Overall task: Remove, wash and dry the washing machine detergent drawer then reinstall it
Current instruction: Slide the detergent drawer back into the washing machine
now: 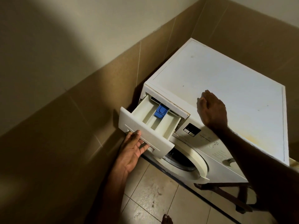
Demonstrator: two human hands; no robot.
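White plastic detergent drawer [155, 125] juts from the washing machine [226, 88], left hand [132, 151] fingers curled under its front handle, right hand [212, 109] resting loosely spread on top.

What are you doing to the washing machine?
A person is taking out the detergent drawer. Their left hand reaches under its front panel, fingers hooked into the handle, and the drawer is slid most of the way out but still sits in its slot. The right hand rests on top of the washing machine. A blue insert shows in the drawer's middle compartment.
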